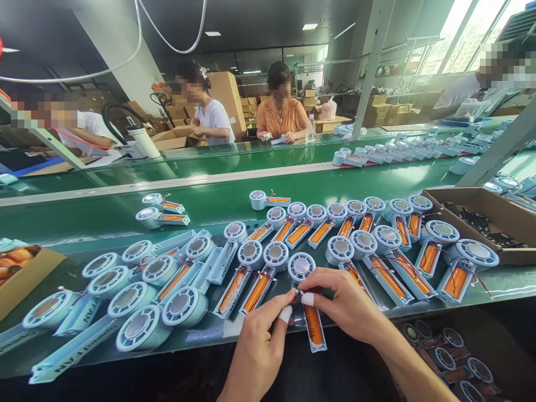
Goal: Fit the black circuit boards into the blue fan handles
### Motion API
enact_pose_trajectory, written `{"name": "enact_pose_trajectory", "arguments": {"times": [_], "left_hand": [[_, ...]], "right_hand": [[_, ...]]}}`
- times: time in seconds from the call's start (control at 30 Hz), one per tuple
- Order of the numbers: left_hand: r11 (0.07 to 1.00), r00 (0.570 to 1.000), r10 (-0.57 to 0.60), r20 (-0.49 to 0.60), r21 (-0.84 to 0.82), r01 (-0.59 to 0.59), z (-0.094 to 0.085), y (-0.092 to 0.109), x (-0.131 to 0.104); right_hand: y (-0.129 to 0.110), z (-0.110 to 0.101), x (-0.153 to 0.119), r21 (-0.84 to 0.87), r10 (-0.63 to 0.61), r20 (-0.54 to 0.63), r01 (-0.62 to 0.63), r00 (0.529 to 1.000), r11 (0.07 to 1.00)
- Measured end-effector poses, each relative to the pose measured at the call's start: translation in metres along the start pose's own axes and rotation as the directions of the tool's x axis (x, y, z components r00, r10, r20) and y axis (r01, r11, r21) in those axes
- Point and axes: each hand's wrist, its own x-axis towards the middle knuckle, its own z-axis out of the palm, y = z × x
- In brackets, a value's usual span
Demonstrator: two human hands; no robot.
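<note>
A light blue handheld fan lies at the bench's front edge, its round head away from me. Its open handle, holding an orange battery, points toward me and overhangs the edge. Above the handle's upper end, my left hand and my right hand meet, thumb and forefinger pinched on each. Between the fingertips is a tiny dark piece, too small to name. Both thumbs wear white finger covers. Similar open fans lie close by on both sides, with thin red and dark wires showing.
More fans crowd the left of the green bench. A cardboard box of dark parts stands right; another box with orange batteries is left. Fan parts sit below right. Several people work across the line.
</note>
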Motion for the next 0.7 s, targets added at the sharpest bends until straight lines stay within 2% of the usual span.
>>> {"name": "enact_pose_trajectory", "arguments": {"times": [0.13, 0.2, 0.27, 0.33, 0.4, 0.5, 0.6, 0.7], "left_hand": [[0.999, 0.999, -0.031, 0.020, 0.011, 0.031, 0.000, -0.004, 0.003], [1.000, 1.000, -0.015, -0.003, 0.026, 0.015, 0.004, -0.004, 0.003], [1.000, 0.999, -0.005, -0.036, 0.007, 0.005, 0.010, 0.001, -0.001], [0.998, 0.997, -0.035, -0.072, -0.062, 0.030, 0.017, 0.010, -0.009], [0.984, 0.986, -0.110, -0.127, -0.157, 0.090, 0.023, 0.017, -0.018], [0.945, 0.950, -0.259, -0.176, -0.249, 0.212, 0.028, 0.021, -0.020], [0.906, 0.931, -0.352, -0.098, -0.286, 0.313, 0.031, 0.016, -0.007], [0.894, 0.940, -0.332, 0.076, -0.293, 0.340, 0.029, 0.011, 0.005]], "right_hand": [[0.000, 0.009, -0.003, -0.061, -0.009, -0.090, 0.004, 0.996, 0.998], [-0.002, 0.015, -0.007, -0.103, 0.002, -0.157, -0.018, 0.988, 0.995], [-0.006, 0.019, -0.010, -0.107, 0.051, -0.177, -0.071, 0.983, 0.992], [-0.010, 0.018, -0.013, -0.026, 0.161, -0.137, -0.166, 0.977, 0.986], [-0.012, 0.014, -0.014, 0.125, 0.270, -0.078, -0.259, 0.960, 0.958], [-0.008, 0.006, -0.013, 0.369, 0.323, -0.009, -0.297, 0.946, 0.881], [-0.005, 0.003, -0.012, 0.545, 0.314, 0.043, -0.286, 0.949, 0.788], [-0.008, 0.008, -0.015, 0.643, 0.273, 0.100, -0.272, 0.957, 0.716]]}}
